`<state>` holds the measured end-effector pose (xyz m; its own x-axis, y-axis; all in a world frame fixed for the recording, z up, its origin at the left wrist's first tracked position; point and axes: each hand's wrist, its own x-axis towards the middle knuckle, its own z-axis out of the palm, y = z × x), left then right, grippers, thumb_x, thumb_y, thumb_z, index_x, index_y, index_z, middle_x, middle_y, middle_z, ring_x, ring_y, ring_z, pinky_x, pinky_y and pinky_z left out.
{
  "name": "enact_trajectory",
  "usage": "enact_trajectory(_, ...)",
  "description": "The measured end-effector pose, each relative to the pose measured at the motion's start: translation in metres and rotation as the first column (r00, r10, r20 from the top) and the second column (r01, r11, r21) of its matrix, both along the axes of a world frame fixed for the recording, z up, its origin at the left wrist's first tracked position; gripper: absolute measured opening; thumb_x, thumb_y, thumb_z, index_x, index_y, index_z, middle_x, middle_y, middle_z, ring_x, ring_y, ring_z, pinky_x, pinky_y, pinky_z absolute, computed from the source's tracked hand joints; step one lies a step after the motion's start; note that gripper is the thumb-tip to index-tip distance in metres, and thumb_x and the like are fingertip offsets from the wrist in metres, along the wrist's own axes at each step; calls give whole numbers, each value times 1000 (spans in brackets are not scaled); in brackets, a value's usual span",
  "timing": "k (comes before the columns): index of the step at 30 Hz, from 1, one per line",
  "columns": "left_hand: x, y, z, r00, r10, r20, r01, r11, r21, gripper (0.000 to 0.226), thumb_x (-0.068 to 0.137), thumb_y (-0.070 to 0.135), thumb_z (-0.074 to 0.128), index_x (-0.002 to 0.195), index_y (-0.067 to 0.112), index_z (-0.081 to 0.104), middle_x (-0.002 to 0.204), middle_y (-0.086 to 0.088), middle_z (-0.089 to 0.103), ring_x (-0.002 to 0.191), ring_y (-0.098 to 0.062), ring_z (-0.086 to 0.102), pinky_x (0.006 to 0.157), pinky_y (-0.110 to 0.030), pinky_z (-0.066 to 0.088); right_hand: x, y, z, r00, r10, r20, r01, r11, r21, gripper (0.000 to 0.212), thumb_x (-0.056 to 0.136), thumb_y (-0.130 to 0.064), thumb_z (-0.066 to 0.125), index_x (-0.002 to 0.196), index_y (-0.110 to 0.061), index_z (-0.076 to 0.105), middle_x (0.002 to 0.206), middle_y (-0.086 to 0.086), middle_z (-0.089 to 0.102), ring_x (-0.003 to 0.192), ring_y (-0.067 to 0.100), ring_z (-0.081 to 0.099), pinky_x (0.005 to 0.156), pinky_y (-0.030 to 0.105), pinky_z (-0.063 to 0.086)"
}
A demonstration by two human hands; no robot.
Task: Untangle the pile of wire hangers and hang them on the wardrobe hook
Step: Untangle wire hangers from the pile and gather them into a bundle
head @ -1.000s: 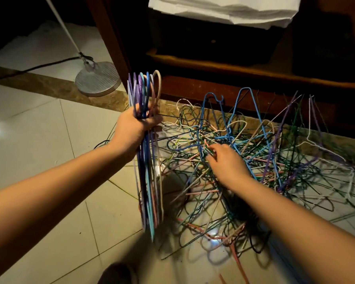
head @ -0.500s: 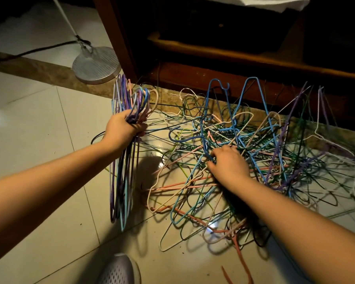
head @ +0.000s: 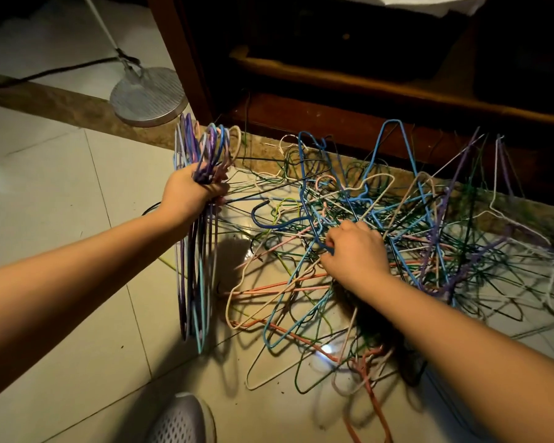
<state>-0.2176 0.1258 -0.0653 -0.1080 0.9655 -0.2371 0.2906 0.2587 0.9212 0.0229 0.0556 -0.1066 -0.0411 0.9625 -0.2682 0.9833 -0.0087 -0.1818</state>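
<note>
Hangers (head: 199,276) hang bunched in the gripping left hand (head: 189,195); the right hand (head: 355,251) pinches wires in the pile (head: 406,219).

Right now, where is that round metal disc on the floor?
In the head view's upper left, the round metal disc sits on the floor beside the wooden cabinet's corner post, just beyond the hanger bundle gripped by the left hand.

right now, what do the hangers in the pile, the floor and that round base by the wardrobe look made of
Hangers: thin bent wire, apparently metal under a coloured coating, blue, pink, green, purple. Floor: glazed tile, probably ceramic; glossy glare and grout lines. Round base: seemingly metal, dull silver with fine ribbing.
</note>
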Motion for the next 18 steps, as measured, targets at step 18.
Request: enact_trajectory(18, 25, -9, 35, 998, 51, 27, -53, 997, 60, 26, 81, -9, 60, 76, 16, 56, 68, 1, 57, 44, 6, 55, 44, -6, 41, 33, 9, 52, 960, -206, -187, 241, 952, 188, 41, 96, -31, 40, 60, -13, 45, 61, 4, 46, 66, 26, 44, 53, 34, 21)
